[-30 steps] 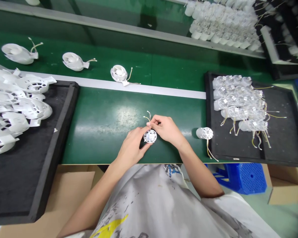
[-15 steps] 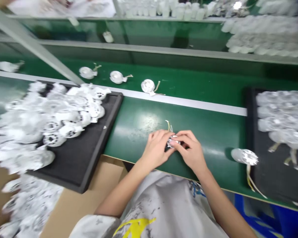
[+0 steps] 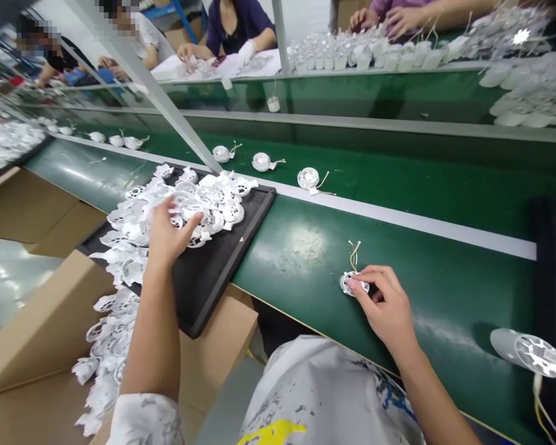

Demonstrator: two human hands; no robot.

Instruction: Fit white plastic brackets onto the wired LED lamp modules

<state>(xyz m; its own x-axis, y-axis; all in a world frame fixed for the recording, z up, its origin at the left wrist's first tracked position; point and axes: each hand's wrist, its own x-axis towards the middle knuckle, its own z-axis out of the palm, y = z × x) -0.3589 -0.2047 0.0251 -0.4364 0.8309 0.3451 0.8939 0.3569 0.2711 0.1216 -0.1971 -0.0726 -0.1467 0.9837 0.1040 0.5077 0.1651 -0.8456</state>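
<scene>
My left hand (image 3: 170, 230) is over the pile of white plastic housings (image 3: 132, 238) in the black tray (image 3: 199, 287). Its thumb and fingers are spread apart, and nothing can be seen held between them. On the green bench in front of me, my right hand (image 3: 389, 303) pinches a round wired part (image 3: 345, 283) with a spoked, silvery face. Thin white and yellow wires stick up from its far side. The fingers hide part of its right edge.
A white cylinder (image 3: 505, 343) with a spoked silver end lies at right beside another black tray (image 3: 549, 266). Several round white housings with wires (image 3: 308, 178) sit along the green strip beyond the white line. Below left, a cardboard box (image 3: 41, 327) holds more housings. Co-workers sit opposite.
My left hand has let go of the round part and moved left to the housing pile. My right hand still holds the part. The view has swung left and up.
</scene>
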